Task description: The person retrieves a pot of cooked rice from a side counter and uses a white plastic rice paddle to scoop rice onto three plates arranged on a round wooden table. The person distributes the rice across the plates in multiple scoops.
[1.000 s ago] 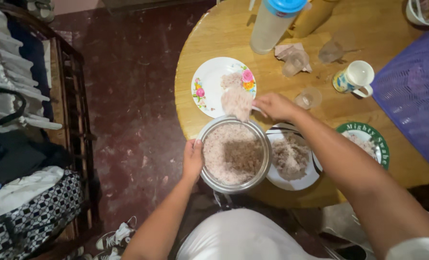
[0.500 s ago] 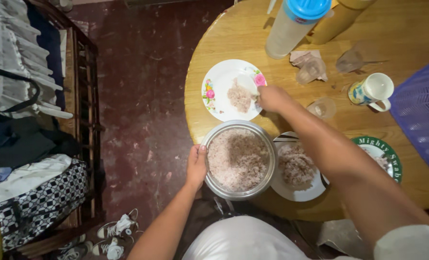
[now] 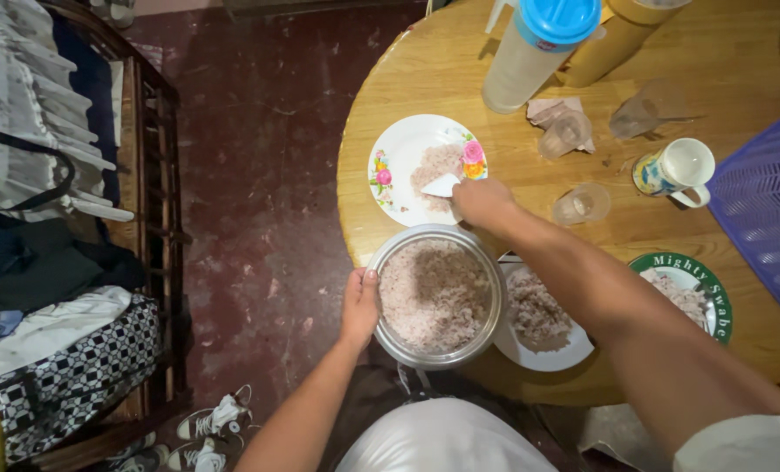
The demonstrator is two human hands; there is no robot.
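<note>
My left hand grips the left rim of a metal pot full of pinkish cooked rice, held at the near edge of the round wooden table. My right hand holds a white rice paddle over the near edge of a white flowered plate, which carries a mound of rice. The paddle looks bare of rice. A white plate with rice sits right of the pot, partly under my right forearm.
A green-rimmed plate with rice lies at right. A mug, clear glasses, a blue-lidded jug and a purple mesh cover stand farther back. A rack with clothes and shoes are on the left.
The paddle carried a heap of rice from above the pot to the flowered plate and left it there; the plate's mound grew. My right hand now draws back toward the pot.
</note>
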